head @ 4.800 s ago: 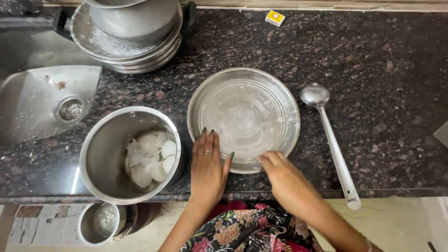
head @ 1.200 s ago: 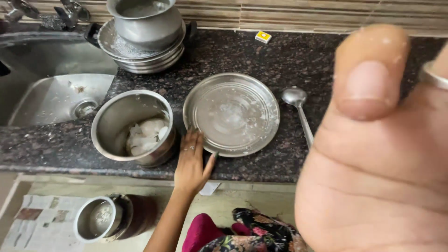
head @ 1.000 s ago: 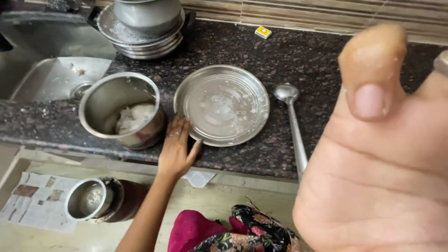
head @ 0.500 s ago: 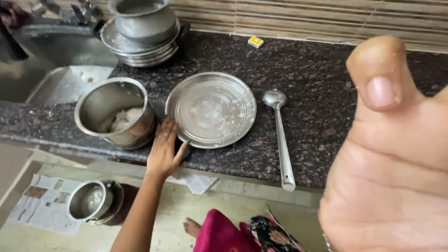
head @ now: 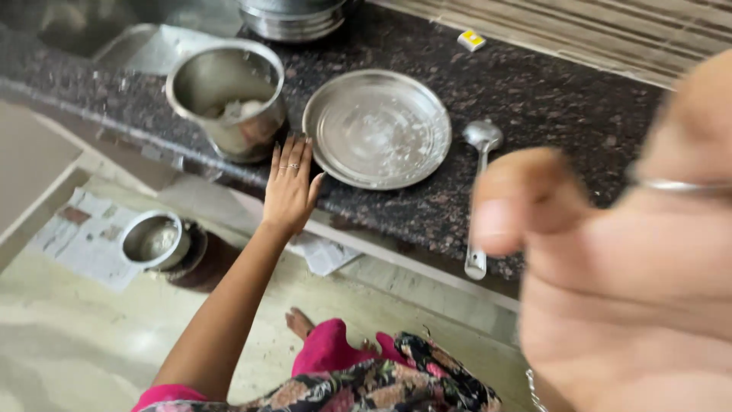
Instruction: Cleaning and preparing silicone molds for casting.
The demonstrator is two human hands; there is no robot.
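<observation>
My left hand lies flat on the front edge of the dark granite counter, fingers together, between a steel pot and a round steel plate. The pot holds some white pieces. My right hand is raised very close to the camera, blurred and huge, thumb out, a ring on one finger; it holds nothing that I can see. A long steel ladle rests right of the plate, its handle reaching over the counter's front edge.
Stacked steel vessels stand at the back. A sink is at the far left. A small yellow box sits near the tiled wall. On the floor below, a small steel pot stands on newspaper.
The view has swung and tilted, so the counter slants now. My right hand, earlier at the plate's rim, stays lifted in front of the camera. My left hand stays at the counter edge.
</observation>
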